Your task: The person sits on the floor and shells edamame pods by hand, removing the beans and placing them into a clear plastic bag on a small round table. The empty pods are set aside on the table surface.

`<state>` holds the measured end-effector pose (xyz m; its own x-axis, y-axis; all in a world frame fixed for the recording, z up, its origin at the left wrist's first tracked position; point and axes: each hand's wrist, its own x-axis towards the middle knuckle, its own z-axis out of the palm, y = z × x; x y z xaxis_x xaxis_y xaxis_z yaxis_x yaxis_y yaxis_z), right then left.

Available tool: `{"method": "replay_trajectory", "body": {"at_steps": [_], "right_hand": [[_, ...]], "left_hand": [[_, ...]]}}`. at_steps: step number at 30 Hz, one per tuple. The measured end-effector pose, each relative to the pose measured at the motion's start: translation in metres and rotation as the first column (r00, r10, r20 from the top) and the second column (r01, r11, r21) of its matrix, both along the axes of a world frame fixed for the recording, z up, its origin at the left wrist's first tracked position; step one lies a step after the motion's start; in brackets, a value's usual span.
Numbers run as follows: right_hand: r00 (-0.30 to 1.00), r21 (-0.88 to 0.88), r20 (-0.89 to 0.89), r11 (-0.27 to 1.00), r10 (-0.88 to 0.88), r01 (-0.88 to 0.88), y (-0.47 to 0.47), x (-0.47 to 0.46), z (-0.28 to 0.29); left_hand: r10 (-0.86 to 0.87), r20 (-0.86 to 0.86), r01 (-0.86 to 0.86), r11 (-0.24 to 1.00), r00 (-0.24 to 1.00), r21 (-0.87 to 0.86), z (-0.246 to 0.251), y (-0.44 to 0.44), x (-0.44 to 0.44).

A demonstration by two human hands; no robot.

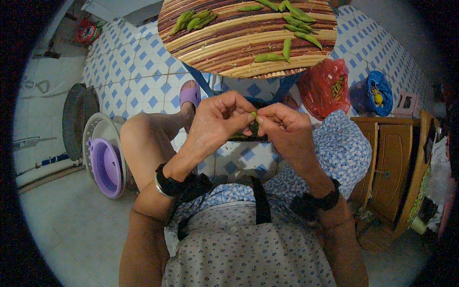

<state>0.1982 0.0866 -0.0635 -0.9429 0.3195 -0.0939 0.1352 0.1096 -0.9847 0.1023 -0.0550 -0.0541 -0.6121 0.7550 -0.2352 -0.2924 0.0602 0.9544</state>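
My left hand and my right hand meet above my lap, thumbs and fingertips pinched together on a small green piece. It looks like part of a soybean pod, mostly covered by the fingers. Beneath them is a dark container, largely hidden, with some green in it. Ahead stands a round table with a striped woven top. A small heap of green soybean pods lies on its left, and several more pods are scattered on its right.
A red plastic bag holding pods or shells sits on the tiled floor, right of the table. Beyond it is a bin lined with a blue bag. A wooden cabinet stands at right; a purple basin leans at left.
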Motion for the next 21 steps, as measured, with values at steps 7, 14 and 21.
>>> {"method": "replay_trajectory", "body": {"at_steps": [7,14,21], "right_hand": [[0.998,0.217,-0.04,0.975,-0.047,0.054,-0.004,0.001,-0.003],[0.995,-0.289,0.088,0.955,-0.041,0.065,0.0,0.0,0.009],[0.981,-0.506,0.192,0.86,0.033,0.07,0.006,-0.004,0.014]], "left_hand": [[0.016,-0.057,-0.017,1.0,0.998,-0.015,-0.005,0.003,0.005],[0.011,0.027,-0.013,0.998,1.0,0.061,-0.004,0.004,0.001],[-0.009,0.271,-0.027,0.991,0.962,0.128,-0.004,0.002,-0.001]]}}
